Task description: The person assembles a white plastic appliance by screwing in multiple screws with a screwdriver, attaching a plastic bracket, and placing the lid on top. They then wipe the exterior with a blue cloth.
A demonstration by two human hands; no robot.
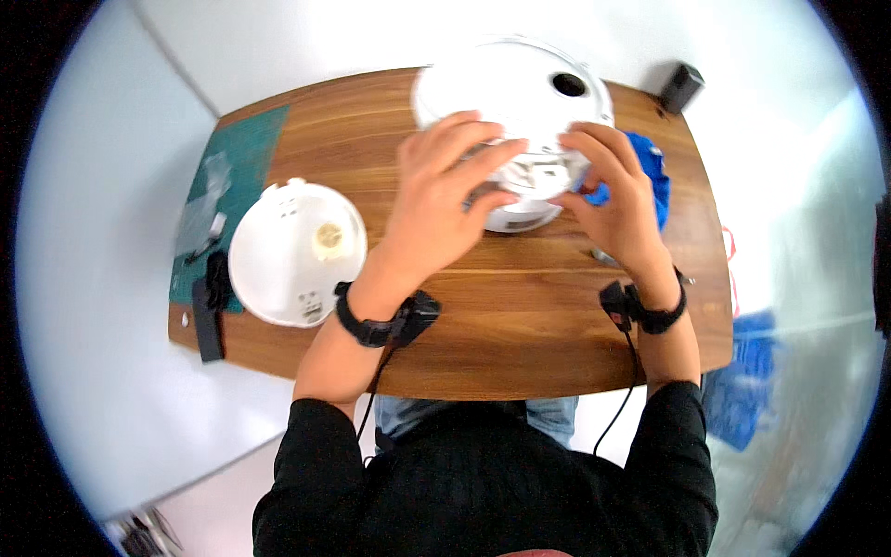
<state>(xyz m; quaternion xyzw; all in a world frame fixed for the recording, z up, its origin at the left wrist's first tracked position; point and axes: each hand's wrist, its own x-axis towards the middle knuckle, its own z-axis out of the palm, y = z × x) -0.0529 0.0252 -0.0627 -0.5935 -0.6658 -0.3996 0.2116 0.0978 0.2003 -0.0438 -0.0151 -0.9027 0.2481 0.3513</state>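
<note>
A round white appliance body [520, 88] with a dark hole near its rim lies at the far middle of the wooden table [520, 316]. My left hand [441, 200] rests on its near side, fingers spread over a white and grey inner part [531, 178]. My right hand [617, 200] touches the same part from the right with its fingertips. Both wrists wear black bands with cables. Whether either hand grips the part is hidden by the fingers.
A round white lid [295, 252] lies on the table's left, partly over a green cutting mat [237, 158]. A blue cloth [654, 172] sits behind my right hand. A black tool [206, 320] lies at the left edge, a small black box [680, 86] at the far right corner.
</note>
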